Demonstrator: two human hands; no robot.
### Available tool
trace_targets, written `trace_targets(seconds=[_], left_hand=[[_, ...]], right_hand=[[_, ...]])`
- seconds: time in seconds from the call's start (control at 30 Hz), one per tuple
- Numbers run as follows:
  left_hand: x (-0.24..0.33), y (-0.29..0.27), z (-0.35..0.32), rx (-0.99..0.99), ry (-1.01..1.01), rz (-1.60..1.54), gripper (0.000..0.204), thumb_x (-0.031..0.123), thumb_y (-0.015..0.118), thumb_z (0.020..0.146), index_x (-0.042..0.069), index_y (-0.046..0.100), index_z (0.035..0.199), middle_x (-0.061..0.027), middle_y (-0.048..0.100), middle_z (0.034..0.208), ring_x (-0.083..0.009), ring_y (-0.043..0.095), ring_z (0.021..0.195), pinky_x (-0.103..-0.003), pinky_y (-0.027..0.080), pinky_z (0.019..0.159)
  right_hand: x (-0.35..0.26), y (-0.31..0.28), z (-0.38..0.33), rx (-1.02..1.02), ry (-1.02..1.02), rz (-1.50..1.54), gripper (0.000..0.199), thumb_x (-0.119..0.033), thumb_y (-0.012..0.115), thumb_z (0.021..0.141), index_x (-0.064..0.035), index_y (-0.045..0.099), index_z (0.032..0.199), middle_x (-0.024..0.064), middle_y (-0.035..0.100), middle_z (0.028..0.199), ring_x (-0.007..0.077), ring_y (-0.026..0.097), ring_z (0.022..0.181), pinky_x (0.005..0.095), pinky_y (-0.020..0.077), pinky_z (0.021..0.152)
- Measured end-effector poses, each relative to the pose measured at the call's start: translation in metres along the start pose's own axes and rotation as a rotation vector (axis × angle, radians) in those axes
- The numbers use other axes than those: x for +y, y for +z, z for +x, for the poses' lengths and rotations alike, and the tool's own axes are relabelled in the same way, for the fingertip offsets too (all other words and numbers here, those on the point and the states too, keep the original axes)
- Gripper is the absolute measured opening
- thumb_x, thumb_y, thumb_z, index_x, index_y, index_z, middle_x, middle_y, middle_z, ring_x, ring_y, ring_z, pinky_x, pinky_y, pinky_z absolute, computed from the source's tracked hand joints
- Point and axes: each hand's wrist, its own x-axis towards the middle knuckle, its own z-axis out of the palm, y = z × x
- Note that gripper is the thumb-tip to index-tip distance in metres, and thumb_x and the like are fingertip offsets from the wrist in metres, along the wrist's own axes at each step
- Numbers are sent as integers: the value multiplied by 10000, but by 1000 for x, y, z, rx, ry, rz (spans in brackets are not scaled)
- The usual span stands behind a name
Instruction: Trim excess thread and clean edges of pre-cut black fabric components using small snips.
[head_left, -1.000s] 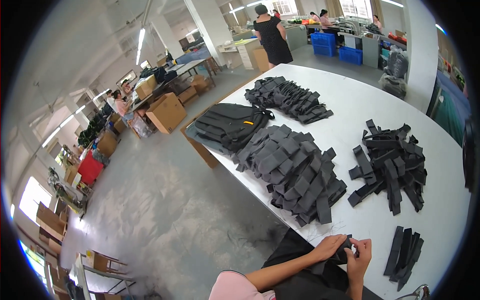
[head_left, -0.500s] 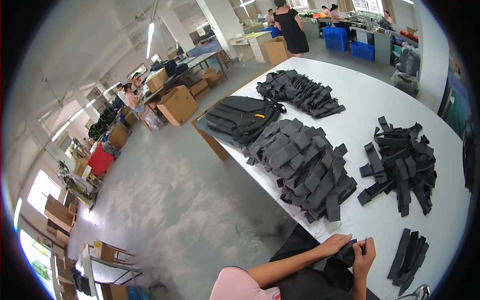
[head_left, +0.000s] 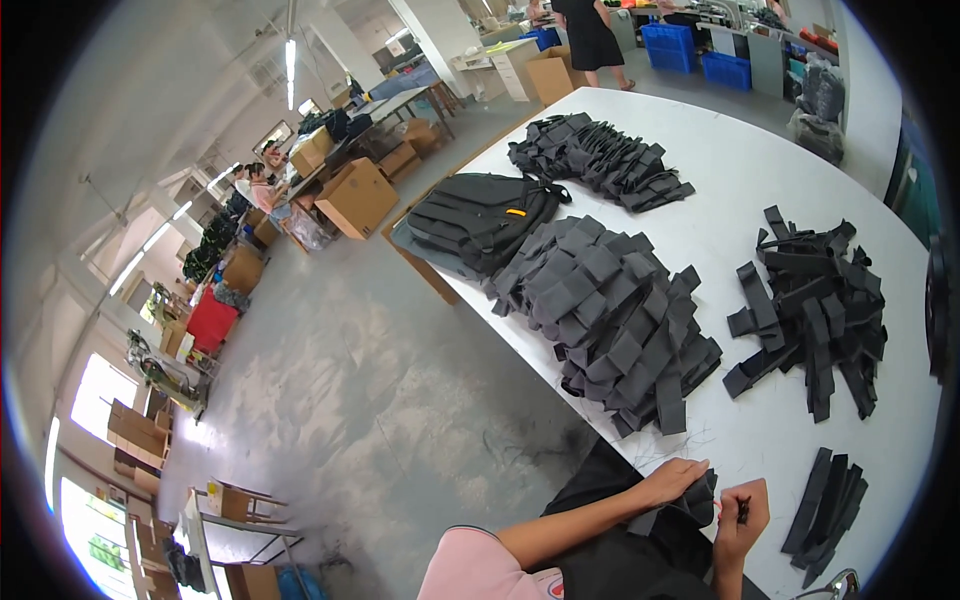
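My left hand (head_left: 676, 482) is closed on a dark grey fabric strip (head_left: 703, 497), held over my lap at the table's near edge. Just right of it, my right hand (head_left: 742, 508) is curled into a fist around a small dark thing, mostly hidden by the fingers. A tiny reddish bit shows between the two hands. Beyond them lies a large heap of folded dark fabric strips (head_left: 610, 310). A looser pile of strips (head_left: 815, 305) is at the right, and a small bunch of strips (head_left: 825, 510) lies nearest my right hand.
The white table (head_left: 740, 210) also bears a black backpack (head_left: 480, 220) and a far row of strips (head_left: 600, 165). Loose threads lie near my hands. A metal-rimmed object (head_left: 845, 583) is at the lower right. Cardboard boxes (head_left: 357, 197) and a person in black (head_left: 590, 35) are beyond.
My right hand has moved a little right, away from the left one, and its fingers have curled into a fist. The left hand keeps the fabric strip. The view has tilted slightly downward.
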Motion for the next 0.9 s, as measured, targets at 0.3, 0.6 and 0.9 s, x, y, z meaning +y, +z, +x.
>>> trace_targets(seconds=[0.3, 0.6, 0.9], left_hand=[[6, 9, -10, -95, 45, -142, 476, 386, 361, 987, -5, 572, 817, -24, 552, 728, -106, 461, 709, -261, 404, 690], [13, -31, -18, 234, 126, 115, 405, 332, 421, 957, -17, 620, 1002, -119, 651, 973, -223, 591, 913, -334, 447, 806], [29, -17, -13, 82, -110, -348, 356, 335, 477, 960, 36, 602, 813, 33, 571, 723, -32, 484, 636, -187, 396, 586]], right_hand=[[-1, 2, 0, -169, 32, -206, 110, 6, 667, 719, -13, 569, 767, 88, 538, 650, 187, 521, 547, 271, 399, 515], [-18, 7, 23, -287, 88, -272, 322, -75, 651, 762, -70, 534, 1062, 91, 564, 867, 242, 587, 672, 299, 467, 592], [-17, -17, 17, -329, -123, -518, 341, -47, 683, 704, -99, 575, 1023, 51, 540, 863, 222, 558, 620, 314, 431, 543]])
